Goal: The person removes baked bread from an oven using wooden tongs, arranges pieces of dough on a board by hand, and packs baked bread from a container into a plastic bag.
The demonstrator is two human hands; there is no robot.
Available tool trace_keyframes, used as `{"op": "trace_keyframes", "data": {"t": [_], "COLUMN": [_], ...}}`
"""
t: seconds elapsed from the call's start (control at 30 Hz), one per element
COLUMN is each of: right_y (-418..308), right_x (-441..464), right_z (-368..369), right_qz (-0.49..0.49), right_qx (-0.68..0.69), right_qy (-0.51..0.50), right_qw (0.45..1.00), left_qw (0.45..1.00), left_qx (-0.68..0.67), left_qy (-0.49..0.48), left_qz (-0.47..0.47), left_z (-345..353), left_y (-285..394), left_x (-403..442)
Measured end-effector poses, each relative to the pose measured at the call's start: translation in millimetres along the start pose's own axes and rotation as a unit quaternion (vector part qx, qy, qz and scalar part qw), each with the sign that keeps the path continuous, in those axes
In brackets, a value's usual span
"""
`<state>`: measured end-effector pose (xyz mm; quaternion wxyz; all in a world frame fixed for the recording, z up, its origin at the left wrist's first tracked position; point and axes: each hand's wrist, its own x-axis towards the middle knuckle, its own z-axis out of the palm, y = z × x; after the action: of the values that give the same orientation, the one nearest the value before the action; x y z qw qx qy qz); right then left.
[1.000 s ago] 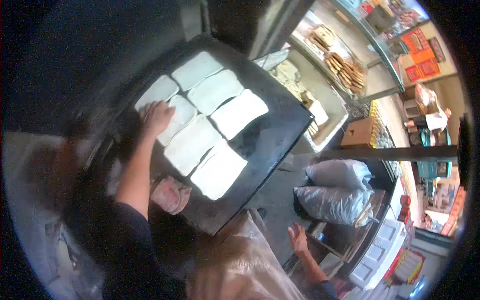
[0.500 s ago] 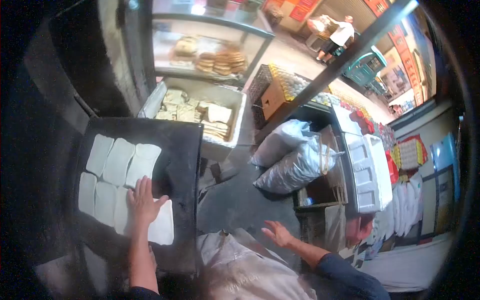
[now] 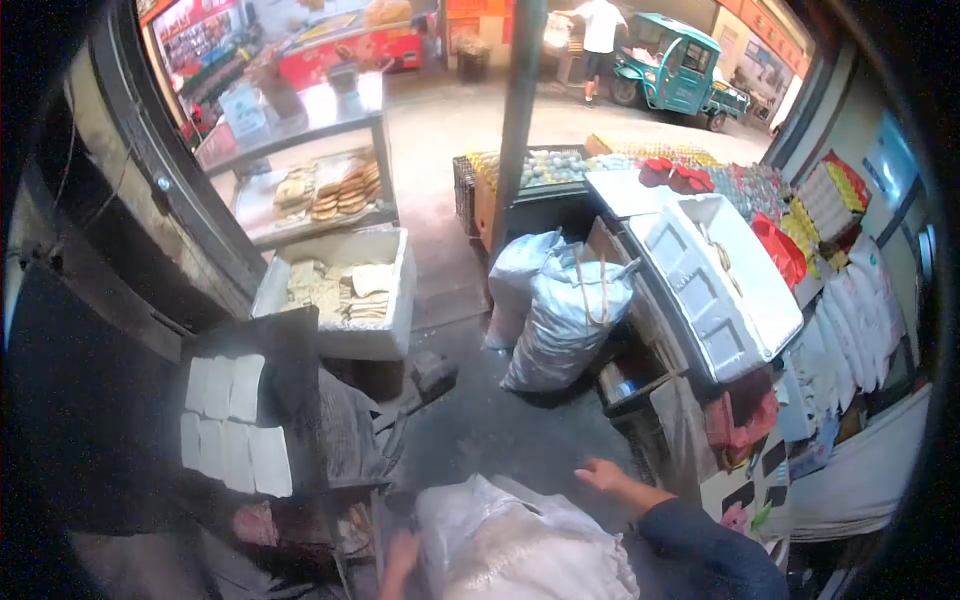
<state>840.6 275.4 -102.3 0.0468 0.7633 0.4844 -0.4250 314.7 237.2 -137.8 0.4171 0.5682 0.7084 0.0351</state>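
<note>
Several white dough pieces [image 3: 238, 455] lie in two rows on the black griddle [image 3: 285, 365] at the left. My left hand [image 3: 402, 553] is low in the view beside my pale apron [image 3: 515, 545], apart from the dough; its fingers are smeared by motion. Out to the right of the apron is my right hand [image 3: 598, 474], its fingers curled in with nothing visible in them. A white foam box [image 3: 395, 290] beyond the griddle holds stacked flat breads [image 3: 335, 290].
Two tied pale sacks [image 3: 572, 335] stand on the floor ahead. To the right is a large white foam box [image 3: 725, 335]. A glass case [image 3: 385, 170] holds round breads. Outside are a person [image 3: 600, 30] and a teal three-wheeler [image 3: 680, 70].
My left hand has left the dough and drawn back beside the apron. My right hand's fingers have gone from spread to curled. The view has turned and lifted, showing more of the street.
</note>
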Motion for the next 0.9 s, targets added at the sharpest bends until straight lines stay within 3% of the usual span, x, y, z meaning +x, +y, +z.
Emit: {"op": "trace_keyframes", "data": {"t": [0.17, 0.2, 0.37, 0.47, 0.5, 0.53, 0.57, 0.6, 0.67, 0.77, 0.9], "right_y": [120.6, 129.8, 119.2, 72.8, 63.3, 59.1, 52.7, 49.4, 50.7, 51.5, 42.1], "right_x": [-13.5, -15.6, -20.8, -28.6, -31.2, -29.7, -28.0, -28.2, -34.7, -56.5, -117.8], "right_z": [-1.3, 1.5, 23.0, 26.7, 31.7, 40.7, 50.8, 60.8, 71.7, 81.9, 84.5], "right_qz": [0.076, 0.102, 0.049, -0.007, -0.034, -0.035, -0.034, -0.032, -0.029, -0.013, 0.082], "right_qx": [-0.018, -0.027, 0.009, 0.057, 0.080, 0.080, 0.106, 0.131, 0.111, 0.092, 0.101], "right_qy": [-0.029, -0.040, -0.016, -0.002, 0.001, 0.002, 0.030, 0.058, 0.031, 0.001, -0.039], "right_qw": [0.997, 0.994, 0.999, 0.998, 0.996, 0.996, 0.993, 0.989, 0.993, 0.996, 0.991], "left_qw": [0.964, 0.956, 0.934, 0.936, 0.952, 0.976, 0.986, 0.985, 0.974, 0.964, 0.979], "left_qx": [-0.039, -0.058, -0.141, -0.197, -0.198, -0.162, -0.089, -0.129, -0.204, -0.254, -0.202], "left_qy": [-0.105, -0.108, -0.091, -0.049, -0.012, 0.065, 0.136, 0.116, 0.088, 0.058, 0.023], "left_qz": [-0.241, -0.268, -0.316, -0.286, -0.232, -0.130, -0.042, 0.015, 0.044, 0.062, 0.012], "left_z": [60.9, 62.0, 57.7, 42.1, 25.7, -13.0, -7.0, -9.0, -54.5, -79.7, -22.6], "left_y": [-75.7, -83.8, -97.3, -94.4, -70.5, 3.6, -23.9, -39.0, 44.6, 86.9, -11.0], "left_x": [-81.3, -88.8, -99.6, -76.1, -66.6, -73.9, -35.0, -5.1, -24.7, -51.6, -47.1]}}
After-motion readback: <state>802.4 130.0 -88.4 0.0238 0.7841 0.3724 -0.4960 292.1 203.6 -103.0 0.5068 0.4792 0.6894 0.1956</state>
